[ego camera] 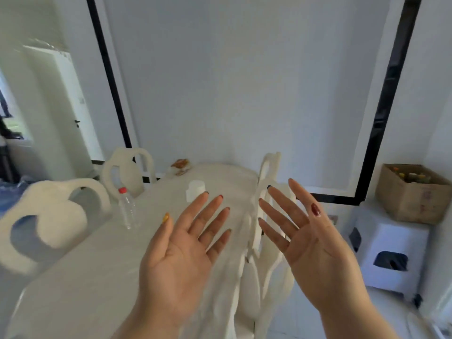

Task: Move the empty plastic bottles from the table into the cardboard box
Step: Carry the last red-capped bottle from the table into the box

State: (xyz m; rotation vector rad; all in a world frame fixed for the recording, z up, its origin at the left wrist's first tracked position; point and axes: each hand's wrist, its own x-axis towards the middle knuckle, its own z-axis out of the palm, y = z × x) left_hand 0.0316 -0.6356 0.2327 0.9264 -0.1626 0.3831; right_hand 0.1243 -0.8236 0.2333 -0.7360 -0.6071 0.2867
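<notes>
Both hands raised palm-up in front of the person, held above the worktop (pixel 93 260), touching nothing. Left hand (pixel 181 253) hovers over the worktop's middle, forearm coming in from bottom centre, fingers (pixel 211 211) spread wide and straight, thumb out to the left, nothing held. Right hand (pixel 315 248) sits just beside it, out past the worktop's right edge over the chair (pixel 266 241) pushed in there, fingers splayed and slightly tilted toward the left hand, thumb up, also empty. Nails painted in mixed colours. One clear plastic bottle (pixel 127 209) with a red cap stands upright on the worktop near its left edge, well left of the left hand, apart from it. A small white container (pixel 195 190) stands farther back on the worktop, just beyond the left fingertips; a brownish item (pixel 180 165) lies at the far end, too blurred to tell what. Cardboard box (pixel 411 194) sits open on a white plastic stool (pixel 389 253) at right by the wall, well apart from both hands; some bottles with coloured caps show inside it. Two more white chairs (pixel 56 216) stand along the worktop's left side.
</notes>
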